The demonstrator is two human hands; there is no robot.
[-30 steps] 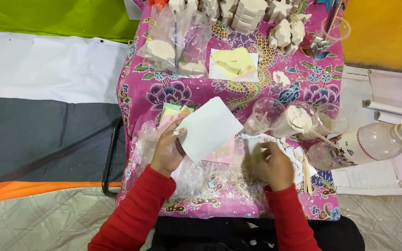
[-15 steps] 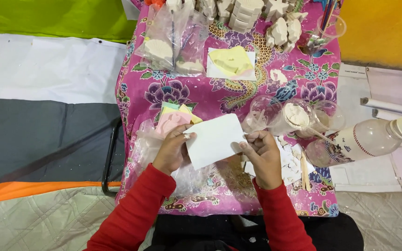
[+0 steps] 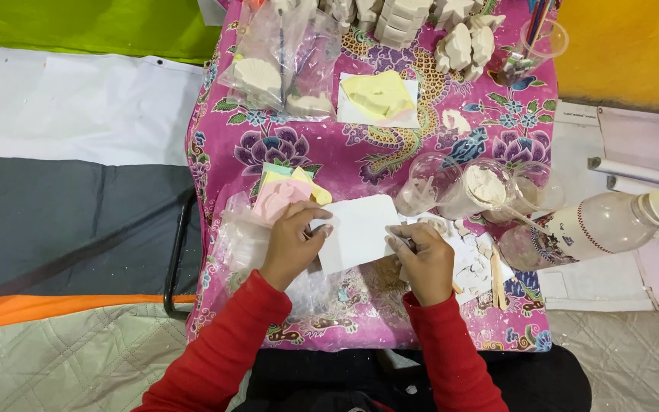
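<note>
The small bench with the pink flowered cloth [image 3: 306, 145] fills the middle of the view. On the floor at nine o'clock lie wide strips of green, white, grey and orange fabric [image 3: 70, 191].

At three o'clock on the bench lies a clear plastic bottle with a white cap [image 3: 612, 225], on its side, cap pointing to three o'clock. Beside it stand clear plastic cups of white powder [image 3: 490, 187]. At twelve o'clock sits a pale yellow soft mould on a white card [image 3: 379, 95], with clear bags of white plaster shapes [image 3: 280, 69] at eleven o'clock.

Both hands hold the flat white sheet with rounded corners [image 3: 356, 229]. It is just below the middle of the bench, held a little above the cloth. Its long side runs from nine o'clock to three o'clock, tipped slightly. It looks plain, smooth and thin, with no marks.

The left hand [image 3: 293, 240] pinches the sheet's nine o'clock edge, thumb on top, fingers curled under. The right hand [image 3: 425, 259] pinches the three o'clock edge, fingers closed tight on it. The sheet lies between the two hands, so neither hand is nearer.

A small stack of pink, yellow and green foam pieces [image 3: 284, 191] sits at twelve o'clock from the left hand, very near it. Thin wooden sticks [image 3: 497, 278] lie at three o'clock from the right hand.
</note>
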